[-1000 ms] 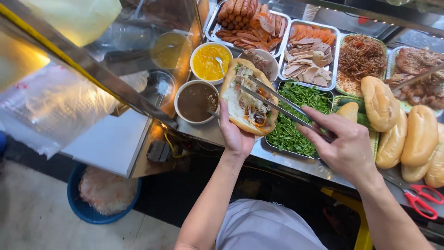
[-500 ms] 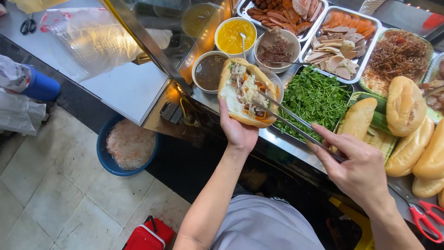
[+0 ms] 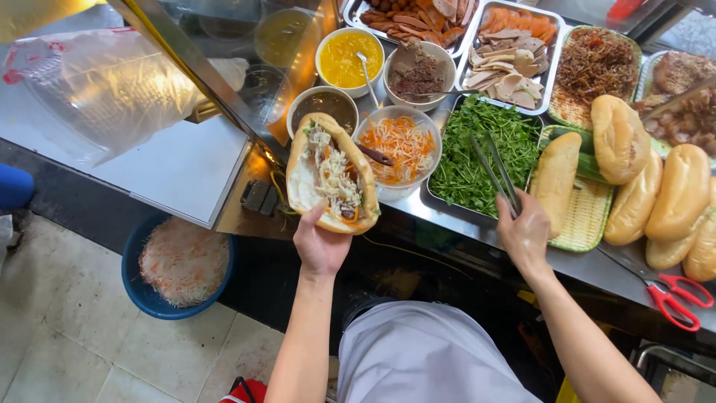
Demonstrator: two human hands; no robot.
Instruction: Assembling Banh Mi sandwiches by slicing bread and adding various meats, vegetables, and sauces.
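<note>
My left hand [image 3: 321,245] cups a split sandwich [image 3: 330,173] from underneath, palm up, fingers wrapped around its lower end; the bread lies open and filled with shredded white meat, darker bits and a few carrot strands. My right hand [image 3: 526,233] is closed around the handle end of metal tongs [image 3: 494,173], whose tips point away from me into the tray of herbs [image 3: 485,153], resting on the green leaves. Taking the sandwich as the landmark: just to its right sits a bowl of carrot pickle [image 3: 399,143] with a spoon in it, almost touching the bread. Just beyond the sandwich is a bowl of dark sauce [image 3: 323,106], and farther beyond, a bowl of yellow sauce [image 3: 347,57] and a bowl of brown paste [image 3: 418,73]. Well to the right, past the herbs, plain loaves [image 3: 619,138] lie on and beside a woven green basket [image 3: 585,216], with red scissors [image 3: 675,298] nearer me on the steel counter [image 3: 447,216]. Down to the left, on the tiled floor, stands a blue tub [image 3: 183,263] of shredded scraps.
</note>
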